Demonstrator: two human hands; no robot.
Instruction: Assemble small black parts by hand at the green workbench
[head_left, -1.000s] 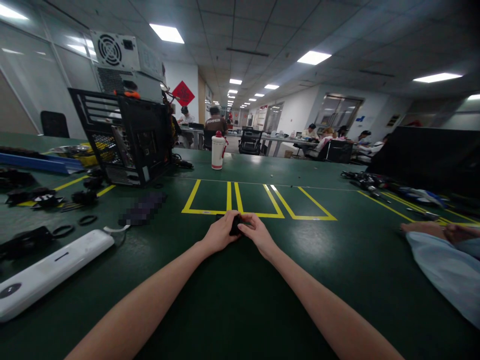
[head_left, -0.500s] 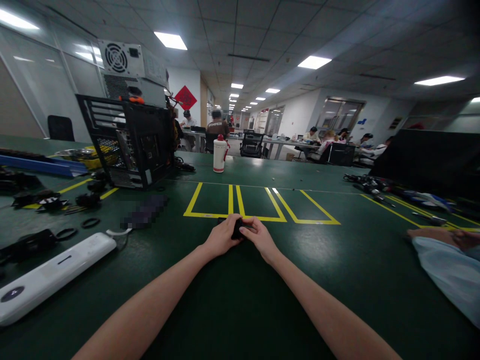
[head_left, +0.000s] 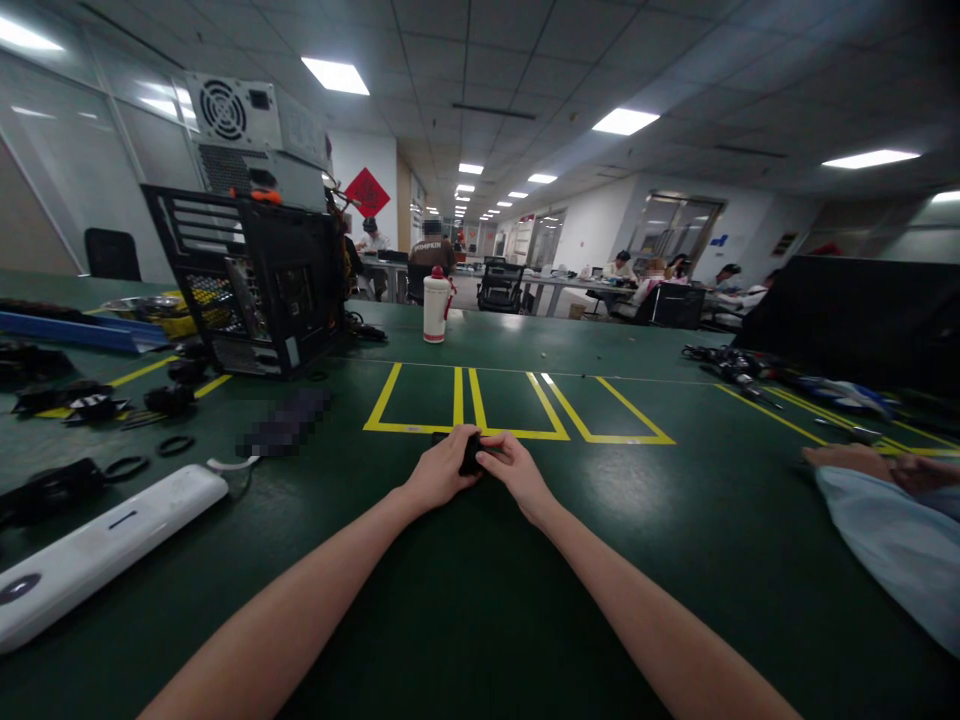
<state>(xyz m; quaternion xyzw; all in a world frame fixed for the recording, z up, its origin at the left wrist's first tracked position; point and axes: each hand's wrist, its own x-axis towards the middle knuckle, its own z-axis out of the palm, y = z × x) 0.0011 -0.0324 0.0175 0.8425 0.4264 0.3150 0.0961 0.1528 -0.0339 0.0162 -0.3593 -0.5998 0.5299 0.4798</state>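
Observation:
A small black object (head_left: 470,455) is between my two hands, just in front of the yellow tape outlines (head_left: 525,435) on the green table (head_left: 600,560). My left hand (head_left: 444,468) is closed round its left side, fingers over the top. From the right, my right hand (head_left: 514,472) pinches its edge with thumb and fingertips. Part of the object sticks out behind my left fingers. Its exact shape is hidden by my hands.
A black computer case (head_left: 255,280) stands back left, a white bottle (head_left: 435,308) behind the tape. At left lie a white device (head_left: 112,545) and black rings (head_left: 175,446). Cables (head_left: 739,370) and a person's blue sleeve (head_left: 877,530) are at right.
The whole view has shifted slightly. Both hands keep the same grip on the black object, and the person's hands at the right have moved a little.

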